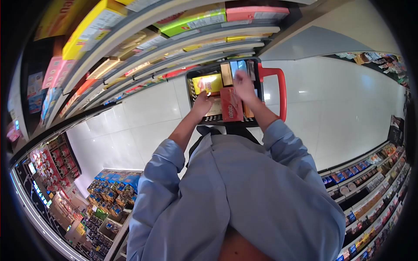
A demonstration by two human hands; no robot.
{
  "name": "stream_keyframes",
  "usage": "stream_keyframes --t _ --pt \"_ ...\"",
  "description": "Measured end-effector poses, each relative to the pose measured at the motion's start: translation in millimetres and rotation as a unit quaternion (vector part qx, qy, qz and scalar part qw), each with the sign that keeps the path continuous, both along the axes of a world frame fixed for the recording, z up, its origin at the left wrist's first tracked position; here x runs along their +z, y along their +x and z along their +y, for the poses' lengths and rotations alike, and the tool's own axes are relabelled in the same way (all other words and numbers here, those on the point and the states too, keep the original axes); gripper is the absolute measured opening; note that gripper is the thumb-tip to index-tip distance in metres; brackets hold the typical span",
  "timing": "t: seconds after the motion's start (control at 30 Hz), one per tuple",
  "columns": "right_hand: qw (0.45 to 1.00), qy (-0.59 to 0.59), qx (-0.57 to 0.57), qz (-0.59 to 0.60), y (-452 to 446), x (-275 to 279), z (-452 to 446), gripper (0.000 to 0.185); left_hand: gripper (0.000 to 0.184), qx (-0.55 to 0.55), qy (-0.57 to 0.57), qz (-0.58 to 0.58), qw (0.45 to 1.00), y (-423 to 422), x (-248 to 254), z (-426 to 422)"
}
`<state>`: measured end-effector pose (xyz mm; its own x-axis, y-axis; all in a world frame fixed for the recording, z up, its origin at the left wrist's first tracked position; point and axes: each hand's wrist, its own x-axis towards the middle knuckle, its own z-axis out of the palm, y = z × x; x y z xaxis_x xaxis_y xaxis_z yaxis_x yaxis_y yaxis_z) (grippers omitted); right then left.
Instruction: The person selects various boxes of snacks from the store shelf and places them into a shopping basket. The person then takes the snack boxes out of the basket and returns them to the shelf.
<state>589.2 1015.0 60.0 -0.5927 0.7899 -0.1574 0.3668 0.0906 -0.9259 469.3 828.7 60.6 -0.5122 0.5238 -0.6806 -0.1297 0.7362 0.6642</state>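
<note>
- The left hand point(202, 105) is over the left part of the basket point(213, 118), near the bottom edge of a yellow box point(207, 81).
- Its fingers point in toward the boxes. It is too small to tell if they pinch anything.
- A cream box point(214, 107) lies just beside the left hand, partly hidden.
- The right hand point(244, 86) is over the other side, close to a blue box point(234, 66). Its fingers look bent, but one cannot tell if they hold something.
- A red box point(231, 104) with white letters is between the two hands, in the near part of the basket.
- A tan box point(226, 74) is in the far part, between the yellow box and the blue box.
- The basket is dark, with holes and a big red handle point(283, 93) on the right.
- Shelves point(143, 43) full of packs stand on the upper left.
</note>
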Motion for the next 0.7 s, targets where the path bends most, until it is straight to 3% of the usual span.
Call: stream_keyframes --t 0.03,0.1,0.17,0.2,0.27,0.3,0.37,0.43,0.5,0.63,0.7 --pt "0.988 -0.124 0.022 -0.094 22 -14 -24 0.027 0.063 -0.018 -0.032 -0.034 0.999 14 -30 -14" --pt "0.934 -0.173 0.11 -0.292 50 -49 -49 0.031 0.067 -0.025 -0.087 -0.08 0.993 38 -32 -21" --pt "0.949 -0.079 0.205 -0.224 78 -78 -66 0.034 0.067 -0.07 -0.09 -0.047 0.992 63 -134 -60" --pt "0.948 -0.034 0.253 -0.188 94 -90 -77 0.036 0.063 -0.076 -0.089 -0.04 0.992 70 -145 -63" --pt "0.957 0.01 0.225 -0.182 108 -120 -91 0.04 0.053 -0.127 -0.134 -0.022 0.983 82 -165 -62" --pt "0.961 0.033 0.21 -0.178 112 -134 -99 0.042 0.048 -0.139 -0.137 -0.052 0.979 80 -146 -51" --pt "0.933 -0.013 0.201 -0.298 110 -154 -108 0.052 0.049 -0.102 -0.098 -0.04 0.989 102 -227 -73" --pt "0.909 -0.038 0.204 -0.362 112 -164 -111 0.057 0.05 -0.053 -0.064 -0.153 0.985 102 -200 -53" --pt "0.903 -0.046 0.21 -0.371 111 -162 -110 0.059 0.053 -0.027 -0.07 -0.177 0.981 99 -162 -40" --pt "0.909 -0.01 0.228 -0.348 103 -140 -101 0.049 0.049 0.031 -0.035 -0.216 0.975 96 -141 -52" --pt "0.904 -0.089 0.175 -0.379 98 -112 -97 0.056 0.049 0.067 -0.003 -0.215 0.974 94 -135 -61"
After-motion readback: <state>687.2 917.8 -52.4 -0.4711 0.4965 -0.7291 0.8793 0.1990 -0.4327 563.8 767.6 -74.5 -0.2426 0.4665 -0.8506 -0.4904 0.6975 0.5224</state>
